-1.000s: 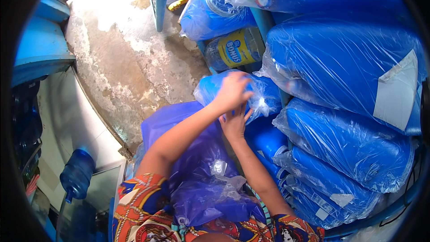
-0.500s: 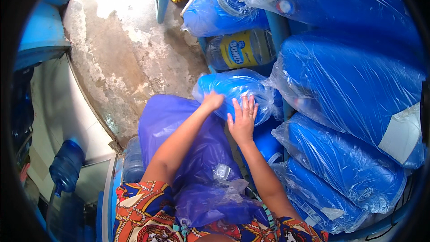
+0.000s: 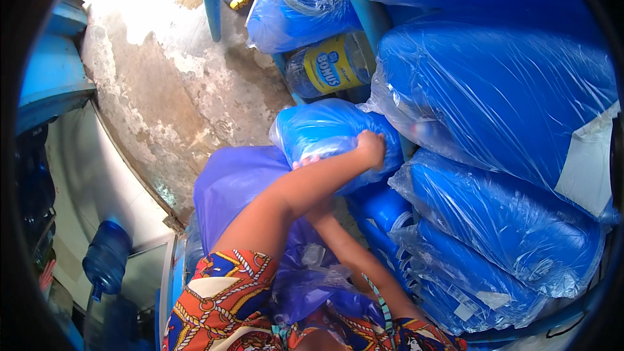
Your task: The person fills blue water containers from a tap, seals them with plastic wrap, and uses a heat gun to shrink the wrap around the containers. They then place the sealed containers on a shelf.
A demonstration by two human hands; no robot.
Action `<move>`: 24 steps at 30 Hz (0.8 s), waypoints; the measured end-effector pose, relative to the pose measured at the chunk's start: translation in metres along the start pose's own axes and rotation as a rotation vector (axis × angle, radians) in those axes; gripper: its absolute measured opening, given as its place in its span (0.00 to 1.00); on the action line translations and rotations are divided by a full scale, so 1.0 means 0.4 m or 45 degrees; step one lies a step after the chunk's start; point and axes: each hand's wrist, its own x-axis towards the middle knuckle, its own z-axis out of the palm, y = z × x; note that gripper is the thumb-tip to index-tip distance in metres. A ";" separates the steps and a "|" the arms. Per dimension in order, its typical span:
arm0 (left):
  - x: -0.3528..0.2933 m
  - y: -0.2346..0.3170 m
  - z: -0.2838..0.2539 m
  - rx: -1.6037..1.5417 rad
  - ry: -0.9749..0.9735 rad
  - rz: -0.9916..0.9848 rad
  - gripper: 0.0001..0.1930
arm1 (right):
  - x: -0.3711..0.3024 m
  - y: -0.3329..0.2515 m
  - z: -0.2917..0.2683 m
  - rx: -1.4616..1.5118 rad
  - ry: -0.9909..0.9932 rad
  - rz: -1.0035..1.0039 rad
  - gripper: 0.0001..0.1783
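A blue plastic container in a loose clear bag lies in front of me, beyond a purple sheet over my lap. My left arm reaches across my right. At the container's right end, my left hand is curled closed against the wrap; its fingertips are turned away, so what it grips does not show. My right hand is largely covered by my left forearm. A few of its outstretched fingertips rest on the container's near left side.
Several bagged blue containers crowd the right side. Beyond my hands lies a clear bottle with a yellow label, below another wrapped container. Worn concrete floor stretches at left. A translucent blue water jug stands lower left.
My left hand has swung right, across my right arm, to the container's far right end. My right hand has shifted left, beneath my left forearm. The view has moved slightly.
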 end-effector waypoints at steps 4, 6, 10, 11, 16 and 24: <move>-0.101 -0.025 0.017 -0.019 -0.197 -0.075 0.11 | -0.001 -0.058 0.021 -0.228 -0.153 -0.079 0.24; -0.143 -0.035 0.018 -0.032 -0.140 -0.073 0.10 | 0.018 -0.067 0.020 -0.265 -0.162 -0.091 0.22; -0.148 -0.041 0.003 0.006 -0.140 -0.086 0.10 | 0.076 -0.051 0.005 -0.252 -0.070 -0.100 0.16; -0.136 -0.037 -0.004 0.036 -0.178 -0.083 0.10 | 0.091 -0.039 -0.002 -0.200 -0.080 -0.078 0.15; -0.032 -0.049 -0.045 -0.012 -0.114 -0.166 0.11 | 0.130 0.044 -0.036 -0.096 -0.145 -0.158 0.16; 0.161 -0.047 0.038 -0.085 0.522 -0.258 0.13 | 0.070 0.262 -0.067 0.311 -0.231 -0.308 0.24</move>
